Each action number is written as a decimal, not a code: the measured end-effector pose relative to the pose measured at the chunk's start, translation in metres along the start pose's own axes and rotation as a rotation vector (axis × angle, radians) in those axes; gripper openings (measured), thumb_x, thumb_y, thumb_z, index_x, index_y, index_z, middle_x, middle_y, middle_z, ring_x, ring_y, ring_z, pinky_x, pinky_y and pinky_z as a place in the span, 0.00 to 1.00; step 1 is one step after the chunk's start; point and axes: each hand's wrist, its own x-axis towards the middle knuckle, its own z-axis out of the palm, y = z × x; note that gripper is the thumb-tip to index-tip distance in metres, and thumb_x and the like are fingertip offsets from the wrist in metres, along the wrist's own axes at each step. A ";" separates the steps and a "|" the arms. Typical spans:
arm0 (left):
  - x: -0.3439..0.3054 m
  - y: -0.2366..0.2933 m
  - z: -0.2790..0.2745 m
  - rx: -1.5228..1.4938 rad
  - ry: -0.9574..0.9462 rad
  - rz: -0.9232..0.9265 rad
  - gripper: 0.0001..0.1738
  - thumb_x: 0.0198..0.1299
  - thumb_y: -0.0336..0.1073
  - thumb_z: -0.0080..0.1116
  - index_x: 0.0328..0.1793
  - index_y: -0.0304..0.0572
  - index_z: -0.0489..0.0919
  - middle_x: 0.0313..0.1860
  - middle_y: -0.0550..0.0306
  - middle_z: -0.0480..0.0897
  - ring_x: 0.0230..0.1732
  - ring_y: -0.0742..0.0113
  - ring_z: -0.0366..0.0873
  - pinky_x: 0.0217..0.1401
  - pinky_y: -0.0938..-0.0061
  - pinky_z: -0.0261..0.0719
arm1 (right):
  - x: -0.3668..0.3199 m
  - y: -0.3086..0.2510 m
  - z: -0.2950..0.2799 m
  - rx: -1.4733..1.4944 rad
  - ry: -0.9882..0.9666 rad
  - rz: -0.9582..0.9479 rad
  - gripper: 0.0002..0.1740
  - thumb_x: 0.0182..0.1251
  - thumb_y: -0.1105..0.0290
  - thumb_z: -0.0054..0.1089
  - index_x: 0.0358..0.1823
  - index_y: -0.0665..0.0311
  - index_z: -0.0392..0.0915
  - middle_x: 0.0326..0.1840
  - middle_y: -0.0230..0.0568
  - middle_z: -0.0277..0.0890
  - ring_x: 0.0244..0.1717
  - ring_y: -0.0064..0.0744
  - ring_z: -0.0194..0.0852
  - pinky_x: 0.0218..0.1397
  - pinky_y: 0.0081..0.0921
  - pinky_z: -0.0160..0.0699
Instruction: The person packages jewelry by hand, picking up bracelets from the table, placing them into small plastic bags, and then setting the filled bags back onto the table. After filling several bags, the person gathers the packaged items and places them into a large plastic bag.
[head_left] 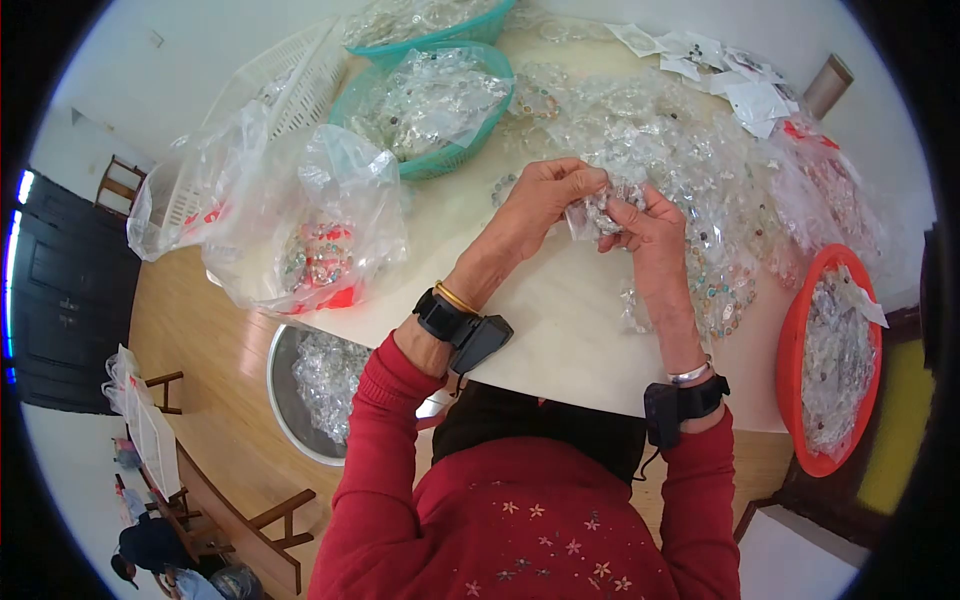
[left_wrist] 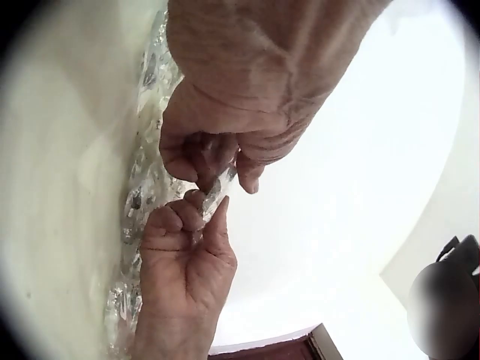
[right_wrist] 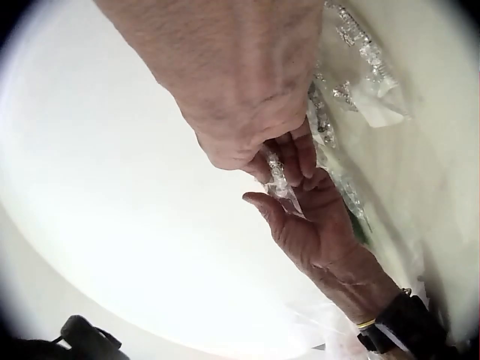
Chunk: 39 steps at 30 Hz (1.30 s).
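Note:
A small clear plastic bag (head_left: 597,216) with silvery beaded jewellery inside is held between both hands over the table. My left hand (head_left: 540,203) pinches its left side with thumb and fingers. On the other side my right hand (head_left: 655,235) grips the bag, its thumb and fingers curled around it. In the right wrist view the silvery beads of the bag (right_wrist: 278,174) show between the two hands. Under and beyond the hands spreads a heap of clear bagged bracelets (head_left: 690,150), some with coloured beads.
Teal baskets (head_left: 432,165) of bagged pieces stand at the back left, beside a white basket (head_left: 305,65). A large clear bag (head_left: 365,200) lies at left. A red basin (head_left: 790,380) is at right; a metal basin (head_left: 283,405) sits below the table's left edge.

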 end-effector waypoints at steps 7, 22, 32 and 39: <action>-0.002 0.003 0.002 0.052 -0.048 -0.025 0.11 0.62 0.38 0.55 0.43 0.37 0.79 0.35 0.62 0.79 0.33 0.77 0.73 0.37 0.80 0.73 | -0.001 -0.002 0.000 0.023 0.032 -0.017 0.07 0.59 0.73 0.58 0.38 0.67 0.77 0.32 0.33 0.78 0.25 0.20 0.73 0.20 0.18 0.74; -0.003 0.005 0.001 0.092 0.000 -0.082 0.12 0.63 0.38 0.53 0.43 0.37 0.80 0.33 0.64 0.79 0.30 0.79 0.71 0.33 0.82 0.71 | -0.002 -0.004 -0.002 0.032 0.073 0.038 0.08 0.58 0.75 0.57 0.39 0.65 0.78 0.32 0.32 0.79 0.26 0.19 0.73 0.18 0.18 0.71; -0.004 0.003 0.004 0.556 0.109 0.055 0.13 0.63 0.41 0.54 0.36 0.39 0.81 0.25 0.64 0.77 0.26 0.79 0.70 0.30 0.81 0.69 | -0.004 0.000 0.002 -0.146 0.124 -0.028 0.07 0.58 0.75 0.57 0.38 0.65 0.78 0.31 0.31 0.78 0.26 0.18 0.72 0.20 0.17 0.70; -0.007 0.014 0.005 -0.007 0.050 -0.063 0.18 0.63 0.45 0.52 0.40 0.35 0.80 0.27 0.60 0.78 0.26 0.74 0.72 0.31 0.77 0.72 | -0.004 -0.005 0.003 -0.055 0.186 -0.084 0.04 0.57 0.73 0.58 0.34 0.64 0.77 0.29 0.31 0.77 0.23 0.17 0.69 0.22 0.17 0.69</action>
